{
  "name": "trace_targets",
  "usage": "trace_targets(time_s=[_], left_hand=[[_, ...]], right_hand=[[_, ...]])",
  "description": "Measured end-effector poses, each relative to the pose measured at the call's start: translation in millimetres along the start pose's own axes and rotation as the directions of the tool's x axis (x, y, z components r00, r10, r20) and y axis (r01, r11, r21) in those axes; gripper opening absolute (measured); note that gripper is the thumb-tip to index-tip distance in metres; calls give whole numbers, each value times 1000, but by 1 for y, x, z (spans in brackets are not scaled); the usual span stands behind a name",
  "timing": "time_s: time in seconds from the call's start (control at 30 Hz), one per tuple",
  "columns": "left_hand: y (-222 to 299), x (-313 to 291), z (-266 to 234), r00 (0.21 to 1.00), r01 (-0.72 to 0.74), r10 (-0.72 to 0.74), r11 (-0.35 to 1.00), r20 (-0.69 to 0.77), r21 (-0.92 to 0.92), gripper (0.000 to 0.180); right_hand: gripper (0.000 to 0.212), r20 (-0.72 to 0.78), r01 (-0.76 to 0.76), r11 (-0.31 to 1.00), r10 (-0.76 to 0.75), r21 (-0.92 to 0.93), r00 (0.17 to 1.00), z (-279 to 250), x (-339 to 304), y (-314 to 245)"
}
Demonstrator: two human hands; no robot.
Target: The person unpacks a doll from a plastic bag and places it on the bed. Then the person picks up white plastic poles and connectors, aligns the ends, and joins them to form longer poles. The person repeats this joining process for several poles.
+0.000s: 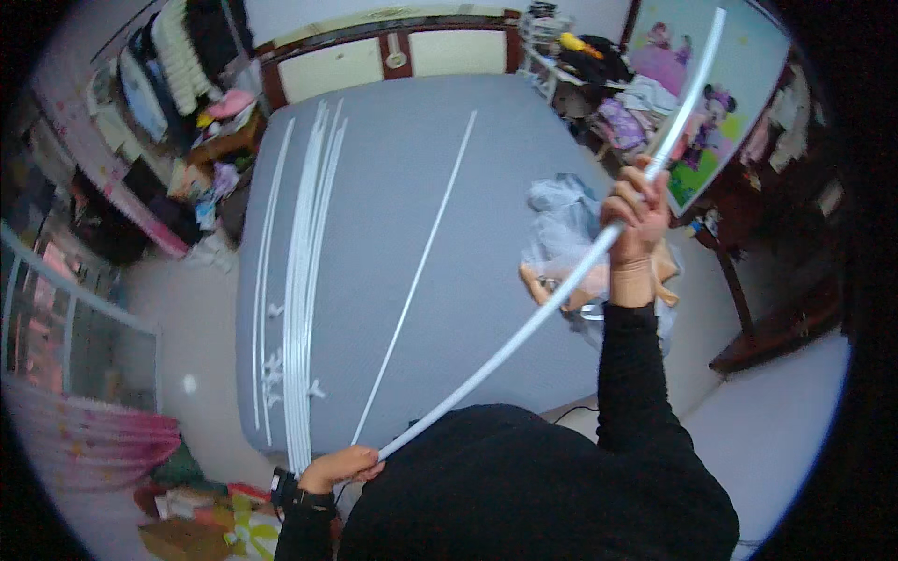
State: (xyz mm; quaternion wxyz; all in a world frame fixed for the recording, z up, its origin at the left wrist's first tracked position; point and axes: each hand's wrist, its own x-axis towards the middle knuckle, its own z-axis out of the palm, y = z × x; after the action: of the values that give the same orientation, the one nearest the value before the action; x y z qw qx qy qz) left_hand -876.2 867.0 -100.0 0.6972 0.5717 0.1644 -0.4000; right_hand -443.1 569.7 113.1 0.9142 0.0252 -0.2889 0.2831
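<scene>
A long white pole (519, 343) runs slantwise in front of my body, looking curved in this wide view. Near its low end, my left hand (344, 467) is closed around it. My right hand (638, 208) grips it higher up, and the far end rises toward the upper right. On the grey mattress (496, 234) lies a single thin white rod (418, 271). Left of that rod, a bundle of long white poles (299, 280) lies lengthwise, with thinner rods beside it. Several small white connectors (271, 371) rest among them.
Clear plastic bags (566, 224) lie at the mattress's right edge. The headboard (388, 58) closes off the far side. Hanging clothes (173, 65) crowd the far left, and a cluttered shelf (599, 79) stands at the far right. Boxes (187, 538) sit at the lower left.
</scene>
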Motion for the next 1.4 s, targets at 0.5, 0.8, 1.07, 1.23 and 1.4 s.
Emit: trace_targets(time_s=[0.5, 0.8, 1.07, 1.23, 1.4], left_hand=[[20, -10, 9, 392, 342, 552, 655, -735, 674, 45], [111, 26, 41, 305, 270, 668, 623, -679, 734, 39], [81, 0, 16, 185, 413, 799, 465, -572, 783, 47], [83, -1, 22, 437, 295, 679, 512, -590, 807, 53], [84, -5, 27, 648, 40, 507, 723, -569, 690, 52]], right_hand=[[34, -656, -24, 749, -563, -662, 503, -75, -30, 17], [17, -792, -254, 965, 110, -58, 600, -48, -91, 175], [42, -737, -67, 923, -256, -378, 626, -31, -30, 48], [49, -663, -52, 878, -320, -477, 677, -19, -28, 39], [48, -494, -9, 946, -161, -325, 855, -13, -32, 28]])
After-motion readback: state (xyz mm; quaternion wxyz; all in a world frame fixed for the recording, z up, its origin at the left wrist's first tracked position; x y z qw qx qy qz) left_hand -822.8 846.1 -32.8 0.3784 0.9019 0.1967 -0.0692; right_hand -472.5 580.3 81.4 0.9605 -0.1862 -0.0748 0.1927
